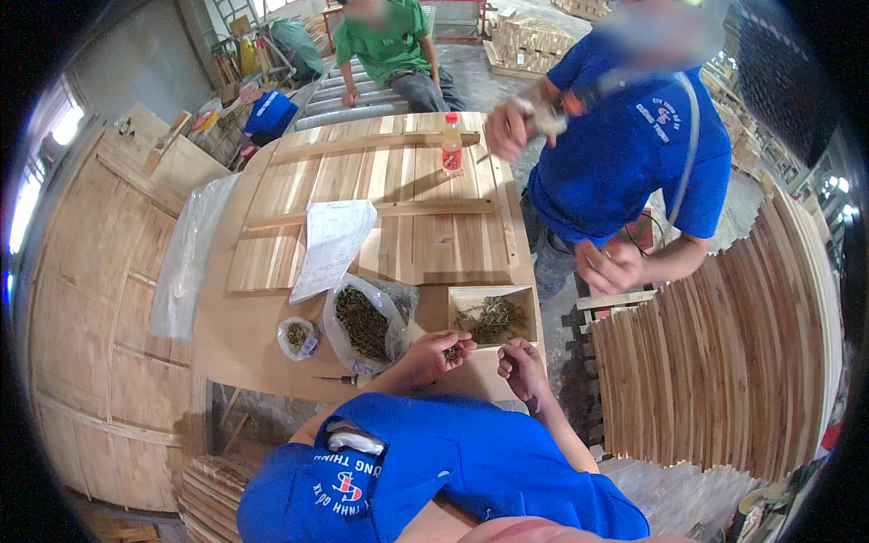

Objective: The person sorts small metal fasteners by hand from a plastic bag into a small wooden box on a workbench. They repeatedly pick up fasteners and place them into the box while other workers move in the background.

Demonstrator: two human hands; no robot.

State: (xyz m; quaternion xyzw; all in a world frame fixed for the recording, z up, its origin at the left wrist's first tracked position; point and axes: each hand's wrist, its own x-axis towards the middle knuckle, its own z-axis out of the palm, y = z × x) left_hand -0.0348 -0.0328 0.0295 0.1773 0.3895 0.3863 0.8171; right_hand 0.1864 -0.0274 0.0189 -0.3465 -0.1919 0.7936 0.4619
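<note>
Fingers: we saw the left hand (440, 357) cupped, its fingers curled around a few small dark screws (451, 355), or so we read them. The right hand (520, 369) had its fingers bent in toward the thumb; we could not tell whether a screw was pinched there.

Handling (our judgement): we rated each screw light, stiff and hard to break, apt to roll or slip from a loose palm. Best hold, we judged: thumb and fingertip across the shank just under the head, clear of the point.

Just beyond both hands' fingertips we noted an open wooden box (493, 292) with a tangled heap of similar pieces (493, 319); we expected these to snag one another. Left of the left fingers lay a full plastic bag (398, 337), farther left a smaller bag (313, 344), and nearer us a thin tool (339, 379), all on the table (249, 348). Farther out from the fingers we recorded a printed sheet (335, 240) overlapping a slatted wood panel (362, 176).
</note>
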